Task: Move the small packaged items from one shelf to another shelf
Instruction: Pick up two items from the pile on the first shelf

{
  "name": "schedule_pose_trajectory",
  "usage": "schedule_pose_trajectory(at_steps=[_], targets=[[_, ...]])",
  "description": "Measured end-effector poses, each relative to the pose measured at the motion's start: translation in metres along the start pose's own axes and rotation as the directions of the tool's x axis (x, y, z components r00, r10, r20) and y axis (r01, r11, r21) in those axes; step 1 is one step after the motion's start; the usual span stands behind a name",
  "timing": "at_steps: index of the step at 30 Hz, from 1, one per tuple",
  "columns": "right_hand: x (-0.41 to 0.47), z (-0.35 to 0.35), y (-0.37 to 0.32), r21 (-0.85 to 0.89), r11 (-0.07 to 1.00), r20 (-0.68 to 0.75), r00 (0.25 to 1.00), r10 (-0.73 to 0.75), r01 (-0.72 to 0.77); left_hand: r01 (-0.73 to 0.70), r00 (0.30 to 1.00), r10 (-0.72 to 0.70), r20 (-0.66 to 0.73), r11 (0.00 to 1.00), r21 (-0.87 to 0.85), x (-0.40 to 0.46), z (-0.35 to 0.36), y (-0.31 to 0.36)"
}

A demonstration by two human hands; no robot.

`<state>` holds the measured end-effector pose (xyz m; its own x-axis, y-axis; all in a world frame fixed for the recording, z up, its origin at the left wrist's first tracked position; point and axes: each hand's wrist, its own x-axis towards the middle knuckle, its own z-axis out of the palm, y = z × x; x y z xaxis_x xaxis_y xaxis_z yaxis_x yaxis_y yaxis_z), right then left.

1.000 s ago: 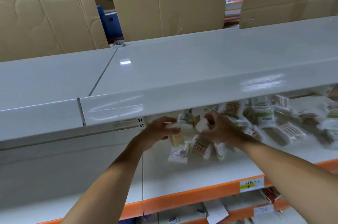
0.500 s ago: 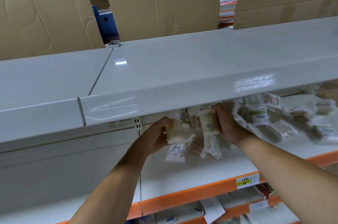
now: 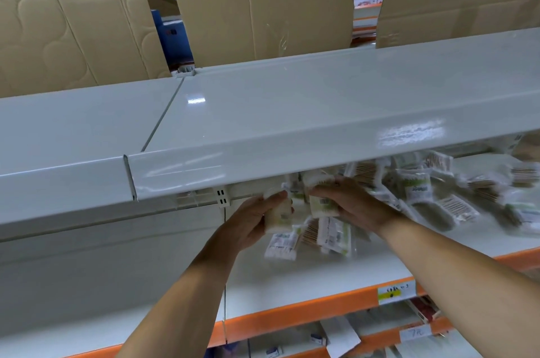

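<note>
Store aisle, pale grey-white metal shelving. Upper shelf (image 3: 292, 100) bare and glossy, a seam between two sections toward its left end, light glare just beside the seam. Behind its back edge, flattened cardboard sheets (image 3: 263, 1) standing upright, with gaps showing another aisle and something blue. Below, a middle shelf (image 3: 292, 278) with an orange front strip; a lower shelf (image 3: 380, 337) under that, also orange-edged, holding small boxes too blurred to name.

Cotton swab packets (image 3: 415, 191): small clear plastic sleeves, white and green labels, wooden sticks showing through some. Heaped toward the right end of the middle shelf, back under the upper shelf's front lip; a few more lying loose near the middle, under the hands.

Left hand (image 3: 251, 220) curled closed around a white packet (image 3: 277, 214), fingers wrapped on it. Right hand (image 3: 353, 205) closed on another packet (image 3: 321, 205), thumb on top, a barcode visible on that one. Both held just above the middle shelf, close under the upper shelf's lip, nearly touching each other.

Yellow-and-white price tag (image 3: 396, 292) on the orange strip, handwriting unreadable. Second tag (image 3: 415, 333) on the lower strip, handwritten, appears to start with "7".
</note>
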<state>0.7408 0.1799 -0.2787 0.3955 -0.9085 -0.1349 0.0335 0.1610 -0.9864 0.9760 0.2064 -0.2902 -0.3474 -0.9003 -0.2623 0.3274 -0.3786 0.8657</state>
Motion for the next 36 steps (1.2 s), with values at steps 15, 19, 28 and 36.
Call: schedule_pose_trajectory(at_steps=[15, 19, 28, 36], targets=[[0.017, 0.042, -0.024, -0.375, 0.926, 0.076, 0.994, 0.074, -0.040, -0.079, 0.953, 0.097, -0.288, 0.994, 0.073, -0.059, -0.005, 0.009], [0.026, 0.071, -0.023, -0.423, 0.906, 0.159, 0.985, 0.073, 0.001, -0.099, 0.917, 0.128, -0.378, 0.990, 0.097, -0.081, -0.011, 0.008], [0.028, 0.137, -0.021, -0.488, 0.868, 0.304, 0.950, 0.076, 0.087, -0.128, 0.724, 0.205, -0.659, 0.978, 0.164, -0.146, -0.030, -0.008], [0.022, 0.193, -0.007, -0.537, 0.826, 0.432, 0.897, 0.096, 0.170, -0.099, 0.587, 0.332, -0.738, 0.935, 0.342, -0.213, -0.040, -0.019]])
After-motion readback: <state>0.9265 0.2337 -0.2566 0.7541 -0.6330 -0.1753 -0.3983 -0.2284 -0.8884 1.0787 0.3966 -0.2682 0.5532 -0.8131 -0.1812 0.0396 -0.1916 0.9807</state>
